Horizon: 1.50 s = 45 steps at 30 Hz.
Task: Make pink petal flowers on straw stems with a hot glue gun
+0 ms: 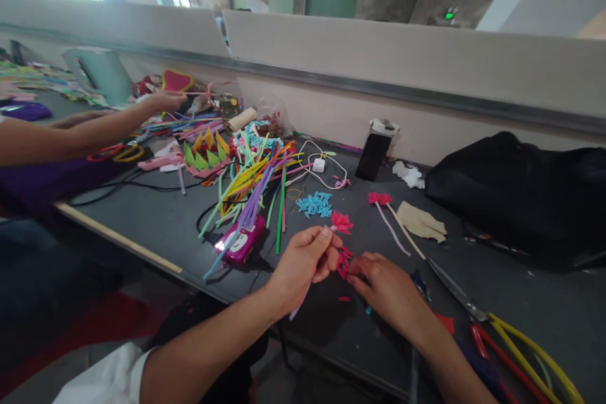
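My left hand (pixel 303 259) is closed in a pinch round a pipe-cleaner flower (pixel 341 223). Its petals are pinkish red, and a pale lilac stem (pixel 299 304) shows below the hand. Just under the flower lie several short red pipe-cleaner pieces (pixel 343 262) on the dark table. My right hand (pixel 383 287) reaches to these pieces with its fingers drawn together; what is between the fingertips is hidden. One loose red piece (pixel 344 298) lies nearer the table edge. Farther back are finished-looking red flowers (pixel 380 198) with lilac and cream stems.
Blue pieces (pixel 315 204) lie beyond my left hand, beside a bundle of coloured pipe cleaners (pixel 255 183) and a purple device (pixel 241 241). Large scissors (pixel 478 314) are at right, before a black bag (pixel 516 196). A phone (pixel 373 156) stands behind. A co-worker's arm (pixel 85 132) reaches in at left.
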### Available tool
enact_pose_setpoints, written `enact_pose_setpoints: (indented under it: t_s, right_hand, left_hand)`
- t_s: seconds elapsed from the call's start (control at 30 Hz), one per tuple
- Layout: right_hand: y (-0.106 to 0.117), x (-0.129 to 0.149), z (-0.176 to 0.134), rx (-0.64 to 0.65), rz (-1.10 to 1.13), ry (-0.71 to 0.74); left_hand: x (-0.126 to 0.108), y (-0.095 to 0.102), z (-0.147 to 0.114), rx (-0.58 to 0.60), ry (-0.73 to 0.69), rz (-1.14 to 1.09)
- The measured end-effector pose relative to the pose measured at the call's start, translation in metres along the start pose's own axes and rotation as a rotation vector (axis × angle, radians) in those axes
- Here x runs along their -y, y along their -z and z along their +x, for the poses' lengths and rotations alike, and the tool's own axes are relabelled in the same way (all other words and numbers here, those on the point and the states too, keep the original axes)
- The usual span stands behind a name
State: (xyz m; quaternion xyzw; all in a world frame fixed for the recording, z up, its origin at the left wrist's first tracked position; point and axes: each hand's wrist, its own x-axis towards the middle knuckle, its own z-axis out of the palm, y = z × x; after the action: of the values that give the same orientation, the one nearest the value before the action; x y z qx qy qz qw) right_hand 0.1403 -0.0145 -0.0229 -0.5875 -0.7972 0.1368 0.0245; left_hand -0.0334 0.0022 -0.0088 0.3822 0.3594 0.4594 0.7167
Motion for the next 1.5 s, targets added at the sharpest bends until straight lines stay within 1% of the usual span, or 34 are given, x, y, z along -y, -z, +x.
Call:
enact_pose_setpoints:
  t_s: [0.07,0.17,0.27,0.37,0.5,0.57,0.7,0.8,0.93,1.0,1.07,1.13,1.27,1.37,1.5]
  right_hand:
    - [0.002,0.002,-0.001,0.026,-0.02,-0.022]
    - [0.004,0.0,-0.001,0.007,-0.009,-0.062]
    - [0.006,-0.006,-0.001,-0.071,0.103,-0.08]
    - [0.012,-0.013,-0.002,-0.161,0.301,-0.037]
    - [0.021,-0.018,-0.005,-0.318,0.521,-0.004]
    - [0.026,-0.017,-0.007,-0.37,0.593,-0.011]
    - [0.03,-0.014,-0.011,-0.4,0.716,-0.038]
    - [0.029,-0.011,-0.013,-0.466,0.756,-0.059]
    - [0.026,-0.007,-0.016,-0.546,0.831,-0.142]
    - [0.025,-0.004,-0.017,-0.574,0.848,-0.153]
    - [0.025,-0.002,-0.017,-0.603,0.844,-0.129]
    - [0.025,0.0,-0.017,-0.642,0.807,-0.071]
    - [0.024,0.001,-0.015,-0.72,0.662,0.065]
    - [0.023,0.002,-0.015,-0.744,0.578,0.065]
    - [0.018,0.003,-0.015,-0.784,0.52,0.046]
  left_hand:
    - [-0.002,-0.001,-0.001,0.005,0.011,-0.022]
    - [-0.003,0.0,-0.001,0.011,0.011,-0.06]
    - [-0.002,0.002,0.0,0.044,0.022,-0.095]
    - [-0.003,0.003,0.0,0.072,0.042,-0.137]
    - [-0.005,0.001,-0.002,0.067,0.072,-0.19]
    - [-0.005,0.0,-0.002,0.065,0.084,-0.202]
    - [-0.001,-0.001,0.0,0.074,0.113,-0.217]
    - [0.004,-0.002,0.001,0.074,0.09,-0.197]
    - [0.01,-0.004,-0.001,0.088,0.068,-0.134]
    - [0.011,-0.005,-0.002,0.092,0.054,-0.09]
    - [0.012,-0.007,-0.004,0.09,0.029,-0.047]
    - [0.013,-0.008,-0.005,0.092,0.01,-0.008]
    - [0.014,-0.009,-0.006,0.108,0.0,0.057]
    - [0.015,-0.011,-0.008,0.127,-0.001,0.084]
    - [0.016,-0.012,-0.009,0.138,0.005,0.099]
